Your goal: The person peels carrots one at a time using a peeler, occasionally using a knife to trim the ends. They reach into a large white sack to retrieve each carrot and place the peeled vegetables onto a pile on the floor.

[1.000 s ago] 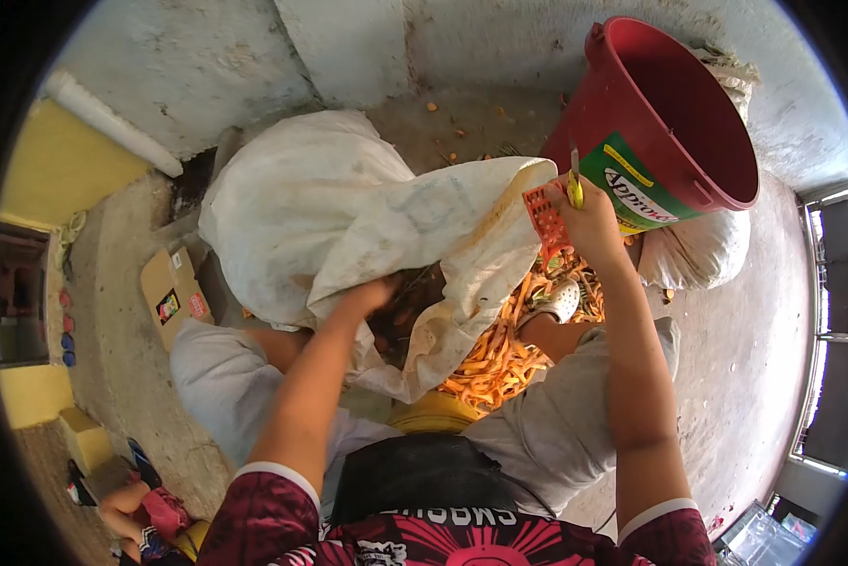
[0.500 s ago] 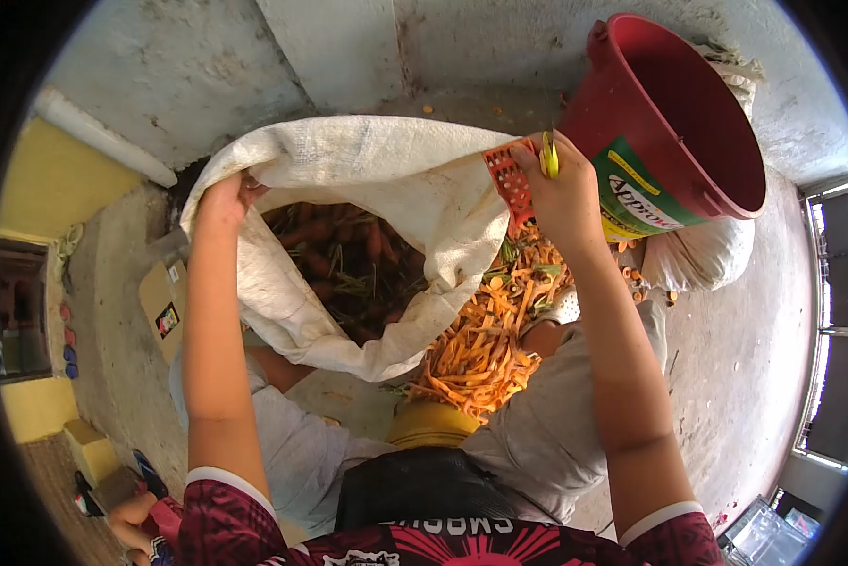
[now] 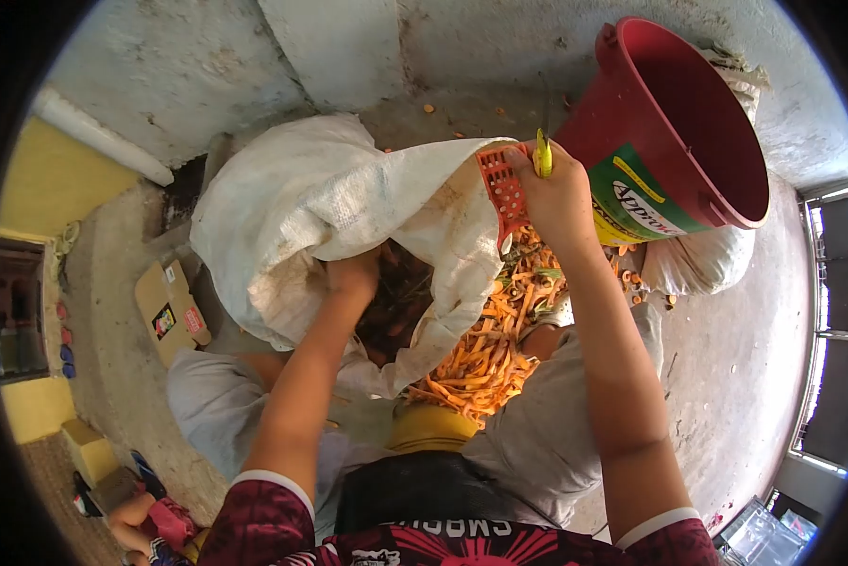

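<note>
Looks out from the head, facing forward and steeply down past the shirt [image 3: 466, 545] at the bottom edge. Shows both arms [image 3: 296, 396] from above, stretching up the frame to the left hand [image 3: 353, 275] and right hand [image 3: 558, 189]. Sits near enough to render these large, along with the sack [image 3: 273, 217] and peelings [image 3: 476, 373] about the middle. Sees down into the sack's mouth, and obliquely into the bucket [image 3: 608, 90] at upper right. Reaches beyond to the wall [image 3: 334, 47] along the top. Covers a very wide angle, bowing straight edges at the sides and darkening to black in the corners. Catches a doorway [image 3: 23, 302], small, at far left.
</note>
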Demonstrator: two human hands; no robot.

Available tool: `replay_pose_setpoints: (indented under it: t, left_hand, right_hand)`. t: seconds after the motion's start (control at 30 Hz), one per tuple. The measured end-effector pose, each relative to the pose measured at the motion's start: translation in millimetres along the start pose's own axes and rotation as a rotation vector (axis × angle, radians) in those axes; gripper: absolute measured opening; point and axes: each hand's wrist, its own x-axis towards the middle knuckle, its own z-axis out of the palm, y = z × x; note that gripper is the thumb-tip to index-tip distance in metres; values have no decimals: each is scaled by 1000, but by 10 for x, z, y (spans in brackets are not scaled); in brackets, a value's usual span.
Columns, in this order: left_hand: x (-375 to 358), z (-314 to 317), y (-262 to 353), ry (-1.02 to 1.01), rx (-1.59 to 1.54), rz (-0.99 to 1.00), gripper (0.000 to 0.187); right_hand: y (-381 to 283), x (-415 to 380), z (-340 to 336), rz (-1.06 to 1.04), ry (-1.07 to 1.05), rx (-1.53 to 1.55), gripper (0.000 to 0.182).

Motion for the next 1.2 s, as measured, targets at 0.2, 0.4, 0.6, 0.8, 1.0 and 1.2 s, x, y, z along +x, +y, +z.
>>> replay_pose_setpoints:
  t: [0.2, 0.4, 0.6, 0.8, 1.0, 1.2]
  left_hand:
    - [242, 484, 38, -35, -110, 7, 32]
    - [614, 449, -400, 127, 20, -23, 32]
    - [622, 426, -499, 160, 71, -16, 31]
    - [371, 395, -412, 191, 93, 56, 31]
    - [-467, -186, -15, 26, -108, 103, 27]
    - [-1151, -737, 134, 145, -1248, 251, 35]
  right_hand:
    - [18, 10, -52, -58, -1, -41, 18]
    - [33, -1, -90, -71, -19, -16, 19]
    - [11, 8, -137, 6, -41, 5, 19]
    - [45, 10, -155, -44, -41, 16, 20]
    - [77, -5, -177, -82, -32, -63, 21]
    - [36, -94, -213, -51, -33, -107, 23]
